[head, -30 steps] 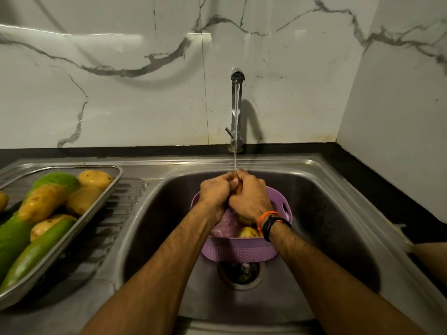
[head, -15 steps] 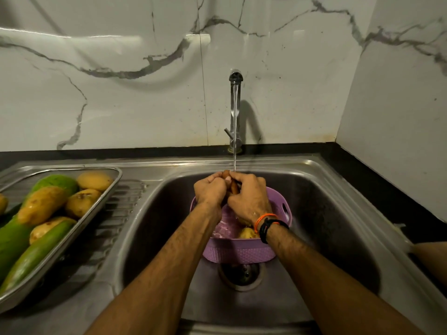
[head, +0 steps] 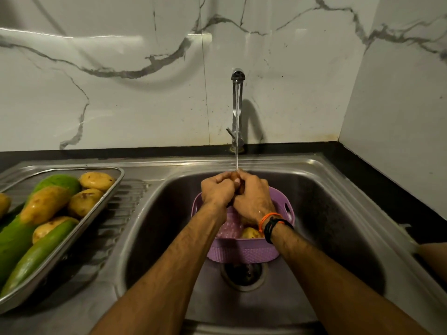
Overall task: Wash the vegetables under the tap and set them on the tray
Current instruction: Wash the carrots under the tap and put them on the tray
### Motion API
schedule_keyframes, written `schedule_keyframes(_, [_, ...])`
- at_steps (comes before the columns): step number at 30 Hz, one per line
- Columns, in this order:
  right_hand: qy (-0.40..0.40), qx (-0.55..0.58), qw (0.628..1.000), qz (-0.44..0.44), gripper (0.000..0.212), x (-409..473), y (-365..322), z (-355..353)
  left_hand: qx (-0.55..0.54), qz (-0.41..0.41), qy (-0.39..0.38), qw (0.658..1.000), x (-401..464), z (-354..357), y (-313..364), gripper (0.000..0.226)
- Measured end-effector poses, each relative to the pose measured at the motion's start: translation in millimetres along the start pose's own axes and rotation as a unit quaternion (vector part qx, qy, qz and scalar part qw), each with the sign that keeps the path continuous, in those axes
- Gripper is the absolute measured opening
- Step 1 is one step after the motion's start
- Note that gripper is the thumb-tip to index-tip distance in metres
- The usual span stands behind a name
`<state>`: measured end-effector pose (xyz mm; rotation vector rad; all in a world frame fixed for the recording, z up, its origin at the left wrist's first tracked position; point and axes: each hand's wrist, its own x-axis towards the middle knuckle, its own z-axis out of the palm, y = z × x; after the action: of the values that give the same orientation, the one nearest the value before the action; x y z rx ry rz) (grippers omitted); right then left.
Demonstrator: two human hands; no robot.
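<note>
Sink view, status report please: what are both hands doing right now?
Left hand and right hand clasped on a small brownish vegetable, mostly hidden, under the tap stream. Round purple plastic basket below. Nothing in the way.

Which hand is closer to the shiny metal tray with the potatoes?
The left hand. It sits on the side of the steel tray, though still apart from it over the purple basket; the right hand is farther away beyond it.
</note>
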<state>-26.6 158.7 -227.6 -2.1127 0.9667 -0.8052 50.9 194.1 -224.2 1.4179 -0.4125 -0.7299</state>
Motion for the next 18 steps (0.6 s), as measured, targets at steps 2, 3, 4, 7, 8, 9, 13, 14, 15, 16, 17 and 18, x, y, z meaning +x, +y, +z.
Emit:
schedule_keyframes(2, [0.004,-0.004,1.0,-0.005,0.052,-2.1,-1.7,0.3,0.049,0.028,0.041,0.998,2.2,-1.4,0.1,0.034])
schedule_keyframes(3, [0.005,-0.012,1.0,-0.005,0.052,-3.0,-3.1,1.9,0.072,0.04,0.047,0.995,2.2,-2.4,0.6,0.035])
schedule_keyframes(4, [0.01,-0.019,1.0,-0.005,0.051,-2.5,-3.8,3.6,0.081,0.046,0.039,0.995,3.2,-2.7,1.1,0.037])
schedule_keyframes(7, [0.033,-0.007,0.999,0.003,0.036,0.5,-1.9,5.8,0.04,0.03,-0.004,0.999,0.1,-3.4,1.7,0.041])
schedule_keyframes(8, [0.039,-0.001,0.999,0.006,0.033,0.5,-1.8,5.3,0.023,0.02,-0.01,0.999,-0.9,-3.8,2.6,0.04])
schedule_keyframes(9, [0.043,0.004,0.999,0.006,0.032,-0.2,-2.4,4.5,0.012,0.006,-0.014,1.0,-0.2,-4.2,2.7,0.037])
schedule_keyframes(13, [0.023,0.003,1.0,0.009,0.035,-2.3,-3.2,3.5,-0.014,-0.036,-0.019,0.999,0.3,-3.3,3.1,0.034])
schedule_keyframes(14, [0.009,-0.002,1.0,0.004,0.037,-2.7,-3.7,3.3,-0.018,-0.035,-0.017,0.999,0.2,-2.8,3.7,0.034])
schedule_keyframes(15, [-0.009,-0.01,1.0,-0.001,0.043,-3.3,-4.4,3.2,-0.021,-0.032,-0.013,0.999,-0.3,-3.1,4.0,0.033])
schedule_keyframes(16, [-0.026,-0.017,0.999,-0.008,0.051,-3.3,-5.3,3.5,-0.024,-0.028,-0.009,0.999,0.3,-3.2,4.3,0.028])
schedule_keyframes(17, [-0.041,-0.025,0.999,-0.012,0.06,-3.1,-5.8,4.7,-0.026,-0.024,-0.009,0.999,1.2,-3.3,3.8,0.022])
schedule_keyframes(18, [-0.055,-0.037,0.998,-0.012,0.071,-2.8,-6.5,6.4,-0.027,-0.022,-0.009,0.999,2.5,-3.9,3.1,0.017])
